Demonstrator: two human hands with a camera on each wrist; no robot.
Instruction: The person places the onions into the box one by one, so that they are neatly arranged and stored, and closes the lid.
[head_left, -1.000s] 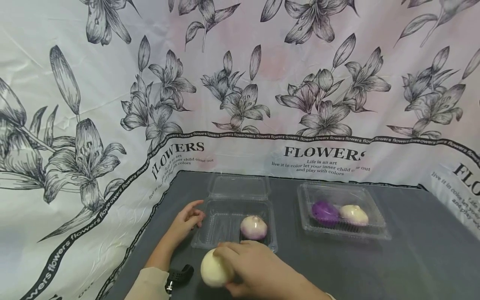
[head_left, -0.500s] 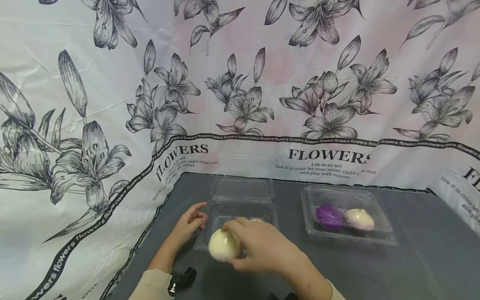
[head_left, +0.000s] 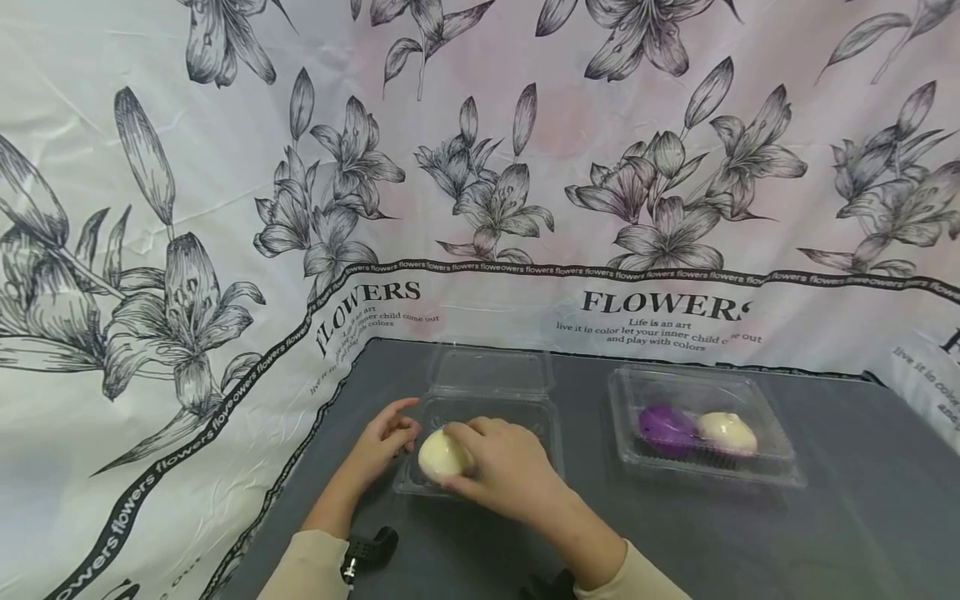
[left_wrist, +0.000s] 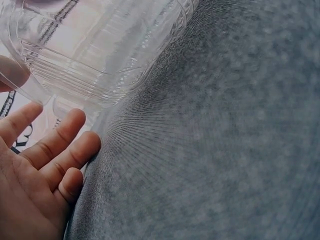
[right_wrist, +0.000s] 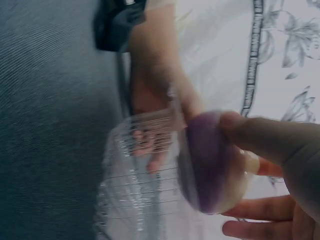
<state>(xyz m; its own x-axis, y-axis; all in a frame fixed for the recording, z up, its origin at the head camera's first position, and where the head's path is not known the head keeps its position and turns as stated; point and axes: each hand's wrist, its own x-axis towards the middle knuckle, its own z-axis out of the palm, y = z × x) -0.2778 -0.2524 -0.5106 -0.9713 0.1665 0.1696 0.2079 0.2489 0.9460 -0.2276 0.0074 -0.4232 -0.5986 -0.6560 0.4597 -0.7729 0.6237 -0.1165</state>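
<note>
My right hand (head_left: 513,471) grips a cream-coloured onion (head_left: 441,456) over the open clear plastic box (head_left: 405,483). The box's lid (head_left: 487,371) is folded back. My left hand (head_left: 381,443), its fingers loosely spread, stays at the box's left edge; in the left wrist view the thumb (left_wrist: 12,74) and fingertips lie close to the clear plastic. The right wrist view is blurred: a purple-and-cream onion (right_wrist: 210,162) appears by my right thumb (right_wrist: 270,137); I cannot tell if it is the held one or another in the box. My hand covers the box's right half.
To the right stands a closed clear box (head_left: 780,475) with a purple round piece (head_left: 666,431) and a cream onion (head_left: 727,434) inside. A flower-printed curtain (head_left: 480,167) borders the dark grey table (head_left: 847,525) behind and on the left.
My right hand has carried the cream onion forward, from in front of the open box to over it, covering the purple-white onion seen inside earlier. The left hand stays at the box's left edge.
</note>
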